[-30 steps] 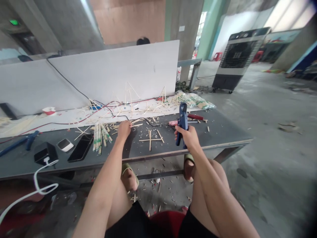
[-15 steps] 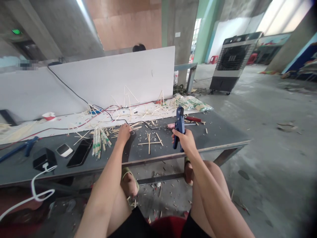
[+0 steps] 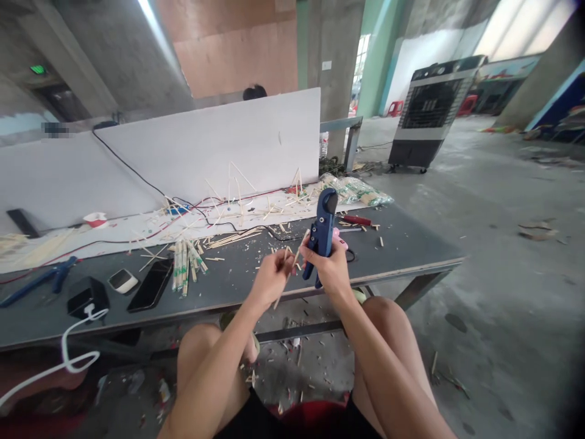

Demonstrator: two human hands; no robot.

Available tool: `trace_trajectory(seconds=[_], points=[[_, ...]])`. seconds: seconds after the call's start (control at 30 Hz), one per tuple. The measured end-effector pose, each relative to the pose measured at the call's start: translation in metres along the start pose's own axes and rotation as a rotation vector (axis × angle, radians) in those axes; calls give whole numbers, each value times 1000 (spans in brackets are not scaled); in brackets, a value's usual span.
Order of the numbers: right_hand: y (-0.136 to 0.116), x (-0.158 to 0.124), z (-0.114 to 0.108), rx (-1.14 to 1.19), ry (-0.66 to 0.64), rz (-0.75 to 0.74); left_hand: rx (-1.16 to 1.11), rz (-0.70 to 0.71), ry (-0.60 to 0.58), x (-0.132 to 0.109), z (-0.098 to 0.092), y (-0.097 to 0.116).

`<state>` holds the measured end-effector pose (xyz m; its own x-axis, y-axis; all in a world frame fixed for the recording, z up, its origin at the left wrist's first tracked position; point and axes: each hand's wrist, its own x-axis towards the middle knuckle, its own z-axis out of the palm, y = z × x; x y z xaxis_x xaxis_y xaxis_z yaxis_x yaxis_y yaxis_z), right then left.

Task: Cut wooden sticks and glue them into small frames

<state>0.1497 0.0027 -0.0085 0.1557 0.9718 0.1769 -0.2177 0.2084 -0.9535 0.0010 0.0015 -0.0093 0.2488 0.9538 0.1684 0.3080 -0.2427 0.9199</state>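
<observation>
My right hand point(image 3: 329, 269) is closed around the handles of a blue cutter point(image 3: 322, 231), held upright over the table's front edge. My left hand point(image 3: 270, 280) pinches thin bamboo sticks point(image 3: 287, 268) and holds them up beside the cutter's lower part. Both hands are raised above the dark table point(image 3: 402, 244), close together. A bundle of green-wrapped chopsticks point(image 3: 185, 260) lies on the table to the left of my hands.
A black phone point(image 3: 150, 285), a small white device point(image 3: 122, 281), a black charger block point(image 3: 86, 297) with a white cable and a blue tool point(image 3: 39, 281) lie at the left. A white board point(image 3: 205, 146) stands behind. Stick structures and wires crowd the back. An air cooler point(image 3: 427, 110) stands on the floor.
My left hand lifted sticks off the table and brought them to the cutter. The crossed sticks that lay on the table are gone from there. My right hand moved slightly left.
</observation>
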Motion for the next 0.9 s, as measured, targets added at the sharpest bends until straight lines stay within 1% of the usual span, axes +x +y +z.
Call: trace_trajectory(seconds=[0.07, 0.17, 0.23, 0.3, 0.37, 0.4, 0.47, 0.53, 0.6, 0.67, 0.73, 0.8, 0.9], points=[[1, 2, -5, -39, 9, 22, -73, -13, -66, -1, 9, -2], [6, 6, -15, -81, 15, 34, -117, -28, -65, 0, 12, -3], [7, 8, -20, -74, -43, 47, -186, -57, -96, 0, 13, -3], [6, 10, -24, -61, -116, 58, -308, -113, -175, -1, 13, -4], [4, 13, -28, -70, -132, 55, -425, -164, -235, -4, 13, -6], [3, 15, -29, -74, -118, 47, -455, -182, -241, -6, 12, -8], [3, 19, -32, -66, -64, 39, -451, -206, -212, -9, 11, -13], [4, 24, -34, -35, -22, 47, -413, -269, -197, -11, 10, -18], [3, 30, -35, -16, -20, 54, -393, -373, -243, -11, 12, -21], [1, 36, -37, -9, -42, 24, -392, -457, -319, -9, 15, -22], [-2, 41, -38, -8, -70, -28, -403, -463, -395, -6, 18, -20], [-5, 45, -40, -20, -74, -74, -427, -417, -465, -3, 20, -16], [-7, 48, -42, -69, -52, -72, -442, -349, -524, -1, 20, -11]])
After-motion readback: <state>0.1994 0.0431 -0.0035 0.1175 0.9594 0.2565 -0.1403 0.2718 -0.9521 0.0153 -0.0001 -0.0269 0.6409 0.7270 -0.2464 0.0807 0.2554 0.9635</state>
